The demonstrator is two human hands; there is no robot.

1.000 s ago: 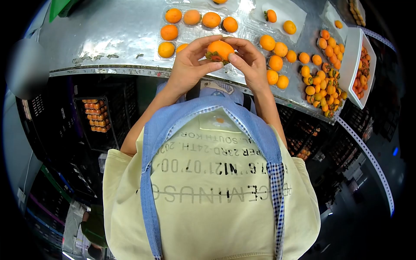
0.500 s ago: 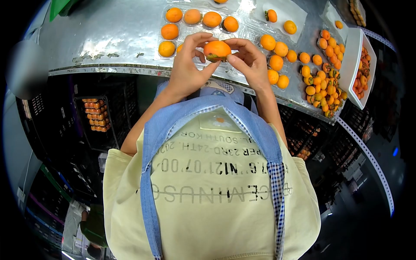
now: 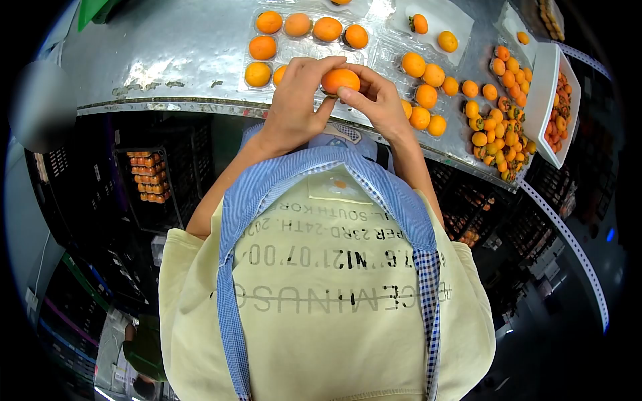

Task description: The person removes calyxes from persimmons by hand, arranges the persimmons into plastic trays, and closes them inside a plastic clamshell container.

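Several persimmons (image 3: 262, 47) in clear tray (image 3: 294, 51)

Both arms reach forward and converge in front of the chest. The left forearm (image 3: 231, 180) slants inward, while the right forearm (image 3: 420, 170) stands steeper. The left hand (image 3: 301, 103) shows its back, fingers arched across and thumb (image 3: 326, 109) low beneath them. The right hand (image 3: 378, 100) curves in from the other side, fingers bent and thumb (image 3: 353, 99) pointing across below. Together they form a close two-handed grip; the left fingertips seem to curl inward, though they are partly hidden.
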